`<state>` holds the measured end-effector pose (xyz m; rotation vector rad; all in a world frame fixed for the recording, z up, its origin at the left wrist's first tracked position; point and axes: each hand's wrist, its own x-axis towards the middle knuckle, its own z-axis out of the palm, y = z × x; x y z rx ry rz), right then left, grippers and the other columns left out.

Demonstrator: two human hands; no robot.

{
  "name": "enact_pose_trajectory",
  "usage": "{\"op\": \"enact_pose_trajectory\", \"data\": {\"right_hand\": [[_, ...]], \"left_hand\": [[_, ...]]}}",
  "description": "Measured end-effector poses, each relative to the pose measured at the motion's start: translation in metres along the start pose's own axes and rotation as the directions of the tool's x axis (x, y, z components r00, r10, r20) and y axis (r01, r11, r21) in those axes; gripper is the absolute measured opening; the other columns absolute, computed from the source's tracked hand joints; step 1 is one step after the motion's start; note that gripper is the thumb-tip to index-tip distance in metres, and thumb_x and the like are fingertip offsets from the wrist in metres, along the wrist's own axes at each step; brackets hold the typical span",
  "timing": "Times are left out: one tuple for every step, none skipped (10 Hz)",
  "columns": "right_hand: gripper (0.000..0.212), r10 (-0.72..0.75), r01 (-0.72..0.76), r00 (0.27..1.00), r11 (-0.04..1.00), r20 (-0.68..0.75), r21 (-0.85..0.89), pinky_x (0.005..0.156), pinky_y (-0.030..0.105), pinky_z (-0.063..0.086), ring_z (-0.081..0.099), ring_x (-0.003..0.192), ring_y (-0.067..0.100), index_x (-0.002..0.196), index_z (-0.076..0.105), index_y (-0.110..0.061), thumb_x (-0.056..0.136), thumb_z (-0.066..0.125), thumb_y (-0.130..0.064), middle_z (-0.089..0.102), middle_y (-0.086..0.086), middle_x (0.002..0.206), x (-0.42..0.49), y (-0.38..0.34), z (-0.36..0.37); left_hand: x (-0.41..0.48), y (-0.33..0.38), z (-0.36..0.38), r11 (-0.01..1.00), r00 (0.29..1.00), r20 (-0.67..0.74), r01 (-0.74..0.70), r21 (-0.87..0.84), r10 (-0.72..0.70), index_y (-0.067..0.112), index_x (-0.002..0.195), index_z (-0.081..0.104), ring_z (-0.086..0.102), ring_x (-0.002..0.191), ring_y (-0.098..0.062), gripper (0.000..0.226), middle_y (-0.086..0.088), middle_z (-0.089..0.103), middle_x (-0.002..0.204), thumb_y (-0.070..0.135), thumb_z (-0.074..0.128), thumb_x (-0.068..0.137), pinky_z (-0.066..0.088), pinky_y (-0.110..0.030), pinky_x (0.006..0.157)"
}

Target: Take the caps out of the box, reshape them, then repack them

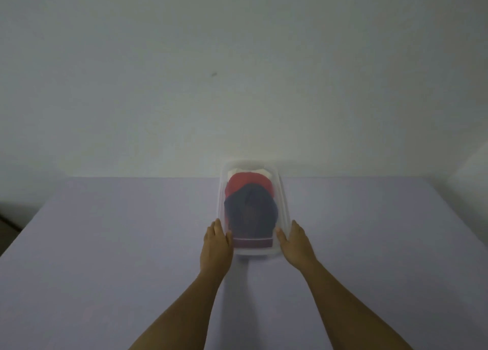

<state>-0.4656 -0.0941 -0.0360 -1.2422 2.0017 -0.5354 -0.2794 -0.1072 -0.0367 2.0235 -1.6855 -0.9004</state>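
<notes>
A clear plastic box point(284, 204) stands on the lilac table, lengthwise away from me. Inside lie stacked caps: a dark navy cap point(249, 212) nearest, a red cap point(245, 182) behind it, and a white cap point(237, 170) at the far end. My left hand point(216, 244) presses flat against the box's near left side, thumb on the front corner. My right hand point(294, 241) holds the near right side the same way. Whether a lid covers the box is unclear in the hazy picture.
The lilac table point(118, 244) spreads wide to both sides of the box and ends at a plain pale wall point(237, 72) just behind it. A dark gap point(10, 217) shows past the table's left edge.
</notes>
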Motion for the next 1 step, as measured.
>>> {"op": "enact_pose_trajectory", "data": {"right_hand": [[0.069,-0.099,0.099,0.990,0.995,-0.096,-0.008,0.117,0.037,0.015,0.013,0.146,0.026,0.149,0.009,-0.005,0.098,0.029,-0.047,0.012,0.013,0.158,-0.0144,-0.0201,-0.0221]], "left_hand": [[-0.0051,0.0196,-0.0198,0.989,0.990,-0.002,-0.143,0.045,0.143,0.009,0.147,0.020,0.024,0.142,-0.026,0.051,-0.010,0.025,0.154,0.031,0.028,0.101,0.025,-0.039,0.114]]}}
